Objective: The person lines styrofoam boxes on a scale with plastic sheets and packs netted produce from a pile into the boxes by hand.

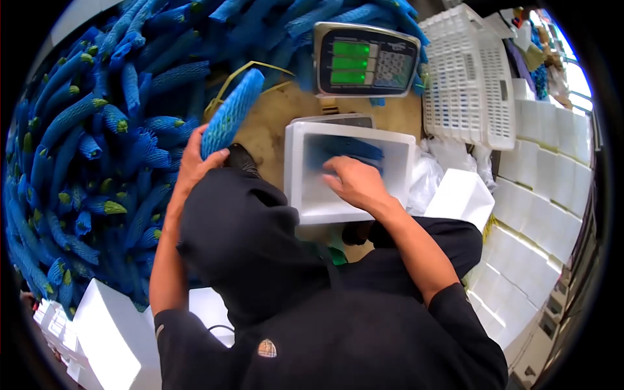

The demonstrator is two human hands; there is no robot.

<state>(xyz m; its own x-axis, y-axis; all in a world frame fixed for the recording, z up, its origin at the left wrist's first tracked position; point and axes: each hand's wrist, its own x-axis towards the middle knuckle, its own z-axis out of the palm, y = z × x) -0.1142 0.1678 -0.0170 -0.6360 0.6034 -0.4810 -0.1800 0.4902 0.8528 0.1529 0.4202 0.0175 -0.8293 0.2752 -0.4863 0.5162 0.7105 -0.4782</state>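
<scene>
My left hand (pixel 193 159) is closed round the lower end of a long green vegetable in a blue net sleeve (pixel 233 112), held tilted upward. My right hand (pixel 357 184) is inside a white foam box (pixel 292 170), palm down, fingers apart and slightly blurred, with nothing seen in them. Dark blue net-wrapped vegetables (pixel 354 148) lie at the far side of the box, just beyond my right fingers. The box rests against or on a scale platform (pixel 335 119). Behind it stands the scale's display (pixel 366 62) with three green-lit windows.
A large heap of blue-sleeved vegetables (pixel 78 188) fills the left side. White plastic crates (pixel 465 78) stand at the back right, near stacked white foam boxes (pixel 536 201). A yellow strap (pixel 227 84) lies on the floor. Another foam box (pixel 107 335) is at lower left.
</scene>
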